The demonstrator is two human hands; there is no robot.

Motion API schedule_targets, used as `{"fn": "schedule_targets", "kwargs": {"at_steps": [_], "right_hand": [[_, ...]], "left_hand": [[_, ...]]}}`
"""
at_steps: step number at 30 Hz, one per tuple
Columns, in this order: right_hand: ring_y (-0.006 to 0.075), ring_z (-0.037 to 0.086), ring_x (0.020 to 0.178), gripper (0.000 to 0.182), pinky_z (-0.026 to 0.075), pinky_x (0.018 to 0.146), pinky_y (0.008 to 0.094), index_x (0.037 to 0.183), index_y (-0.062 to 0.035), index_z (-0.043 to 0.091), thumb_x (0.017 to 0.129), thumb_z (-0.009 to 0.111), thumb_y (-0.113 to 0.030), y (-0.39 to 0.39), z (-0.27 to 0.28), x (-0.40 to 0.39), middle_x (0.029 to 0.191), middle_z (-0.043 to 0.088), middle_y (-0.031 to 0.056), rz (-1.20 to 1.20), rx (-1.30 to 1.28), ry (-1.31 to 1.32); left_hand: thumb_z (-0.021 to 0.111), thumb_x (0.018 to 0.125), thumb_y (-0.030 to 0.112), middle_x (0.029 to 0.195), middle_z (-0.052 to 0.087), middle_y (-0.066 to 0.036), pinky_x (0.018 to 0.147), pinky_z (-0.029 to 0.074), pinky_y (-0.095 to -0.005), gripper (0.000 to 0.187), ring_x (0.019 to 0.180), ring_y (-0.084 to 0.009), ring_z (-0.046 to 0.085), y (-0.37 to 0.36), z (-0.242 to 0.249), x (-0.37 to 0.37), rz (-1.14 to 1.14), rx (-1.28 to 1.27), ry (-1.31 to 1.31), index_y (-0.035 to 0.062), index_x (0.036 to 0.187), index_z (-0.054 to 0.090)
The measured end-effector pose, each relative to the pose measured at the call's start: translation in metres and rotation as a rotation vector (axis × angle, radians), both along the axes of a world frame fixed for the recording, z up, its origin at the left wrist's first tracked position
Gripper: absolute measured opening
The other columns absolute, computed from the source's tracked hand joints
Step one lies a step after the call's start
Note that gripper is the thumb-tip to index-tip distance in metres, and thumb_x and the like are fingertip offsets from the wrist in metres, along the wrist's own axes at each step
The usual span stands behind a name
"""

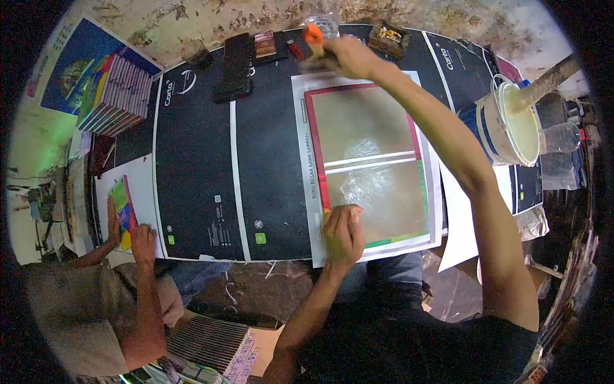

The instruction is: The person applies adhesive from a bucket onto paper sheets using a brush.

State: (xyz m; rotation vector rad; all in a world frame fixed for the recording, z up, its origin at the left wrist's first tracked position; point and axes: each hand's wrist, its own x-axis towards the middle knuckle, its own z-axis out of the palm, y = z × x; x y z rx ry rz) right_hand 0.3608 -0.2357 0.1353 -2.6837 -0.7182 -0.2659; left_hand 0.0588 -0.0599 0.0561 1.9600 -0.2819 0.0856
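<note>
In the head view, my right hand (355, 56) is closed around what looks like a brush with an orange handle (313, 34), above the table's far side; its lower end is blurred. Under that arm lies a white printed sheet (311, 240) with red and green borders and the text "BUKU BESAR BANK SAMPAH". Two grey-beige boards (358, 121) lie on it, separated by narrow white strips; shiny wet-looking streaks cross their middle. My left hand (344, 235) rests with curled fingers on the sheet's lower left part. Whether anything is between those fingers is hidden.
Black "Carta" sheets (192, 153) cover the table. A white bucket (492, 131) holding a thick stick stands at right. At the back are a black pouch (235, 67) and a filled ashtray-like box (389, 40). A co-worker's hands (142, 244) touch a colourful booklet near stacked books (118, 96).
</note>
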Motion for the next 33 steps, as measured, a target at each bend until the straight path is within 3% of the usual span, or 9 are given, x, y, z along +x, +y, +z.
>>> {"fn": "schedule_targets", "kwargs": {"at_steps": [8, 11, 15, 19, 22, 24, 26, 29, 33], "right_hand": [[0.0401, 0.061, 0.094, 0.033, 0.048, 0.083, 0.0459, 0.101, 0.0017, 0.060, 0.080, 0.064, -0.024, -0.074, -0.031, -0.030, 0.098, 0.064, 0.0229, 0.056, 0.204, 0.202], [0.0409, 0.059, 0.098, 0.034, 0.048, 0.084, 0.0413, 0.104, 0.0004, 0.060, 0.079, 0.067, -0.022, -0.104, -0.007, -0.041, 0.102, 0.064, 0.0233, -0.421, 0.085, 0.039], [0.0188, 0.061, 0.095, 0.029, 0.046, 0.089, 0.0350, 0.108, 0.0027, 0.060, 0.084, 0.065, -0.013, -0.105, -0.015, -0.091, 0.099, 0.066, 0.0142, -0.090, 0.730, 0.271], [0.0347, 0.066, 0.085, 0.030, 0.051, 0.075, 0.0392, 0.109, -0.0018, 0.061, 0.083, 0.064, -0.016, -0.122, -0.005, -0.111, 0.092, 0.067, 0.0213, -0.531, 0.206, -0.032], [0.0199, 0.066, 0.073, 0.022, 0.050, 0.064, 0.0336, 0.097, 0.0019, 0.061, 0.081, 0.067, -0.010, -0.105, -0.009, -0.141, 0.083, 0.067, 0.0127, -0.467, 0.356, -0.269], [0.0133, 0.062, 0.075, 0.020, 0.049, 0.065, 0.0316, 0.096, -0.0009, 0.060, 0.079, 0.069, -0.007, -0.087, -0.020, -0.175, 0.083, 0.063, 0.0038, -0.256, 0.762, 0.031], [0.0094, 0.055, 0.069, 0.019, 0.044, 0.058, 0.0289, 0.093, -0.0005, 0.061, 0.082, 0.068, -0.014, -0.091, -0.022, -0.203, 0.078, 0.058, 0.0032, -0.259, 0.583, 0.211], [0.0124, 0.052, 0.053, 0.019, 0.041, 0.051, 0.0274, 0.093, 0.0019, 0.067, 0.083, 0.066, -0.015, -0.113, -0.018, -0.218, 0.063, 0.060, 0.0075, -0.676, 0.494, -0.025], [0.0193, 0.056, 0.068, 0.014, 0.045, 0.062, 0.0312, 0.088, 0.0002, 0.063, 0.081, 0.063, -0.012, -0.089, -0.018, -0.259, 0.073, 0.058, 0.0093, -0.661, 0.779, -0.139]], "left_hand": [[0.036, 0.096, 0.023, 0.074, 0.057, -0.013, 0.067, 0.042, -0.0394, 0.033, 0.068, -0.0299, 0.054, -0.004, -0.006, -0.003, 0.100, -0.037, 0.022, 0.0026, 0.089, 0.060], [0.038, 0.096, 0.022, 0.077, 0.058, -0.014, 0.070, 0.043, -0.0405, 0.030, 0.072, -0.0318, 0.056, -0.003, -0.005, -0.003, 0.103, -0.044, 0.014, 0.0019, 0.089, 0.060], [0.041, 0.096, 0.019, 0.084, 0.062, -0.017, 0.075, 0.044, -0.0423, 0.026, 0.081, -0.0359, 0.059, -0.001, -0.008, -0.003, 0.094, -0.022, 0.049, 0.0008, 0.089, 0.059], [0.040, 0.097, 0.019, 0.078, 0.060, -0.016, 0.071, 0.042, -0.0427, 0.029, 0.074, -0.0350, 0.057, -0.004, -0.009, -0.007, 0.128, -0.050, 0.093, 0.0009, 0.087, 0.059], [0.035, 0.099, 0.027, 0.074, 0.059, -0.013, 0.062, 0.044, -0.0387, 0.037, 0.065, -0.0268, 0.057, -0.005, -0.007, -0.005, 0.163, -0.002, 0.030, 0.0016, 0.086, 0.059], [0.033, 0.100, 0.031, 0.073, 0.059, -0.012, 0.057, 0.045, -0.0360, 0.041, 0.062, -0.0224, 0.058, -0.007, -0.007, -0.005, 0.174, 0.023, -0.006, 0.0021, 0.086, 0.060], [0.034, 0.100, 0.030, 0.072, 0.059, -0.012, 0.056, 0.045, -0.0349, 0.041, 0.062, -0.0215, 0.058, -0.007, -0.010, -0.004, 0.184, 0.012, 0.003, 0.0021, 0.086, 0.060], [0.034, 0.100, 0.030, 0.070, 0.058, -0.011, 0.055, 0.045, -0.0335, 0.041, 0.060, -0.0215, 0.057, -0.008, -0.010, -0.004, 0.181, 0.035, -0.027, 0.0020, 0.086, 0.059], [0.036, 0.100, 0.028, 0.068, 0.056, -0.011, 0.056, 0.042, -0.0351, 0.038, 0.060, -0.0233, 0.055, -0.011, -0.009, -0.003, 0.191, 0.040, -0.043, 0.0020, 0.086, 0.059]]}}
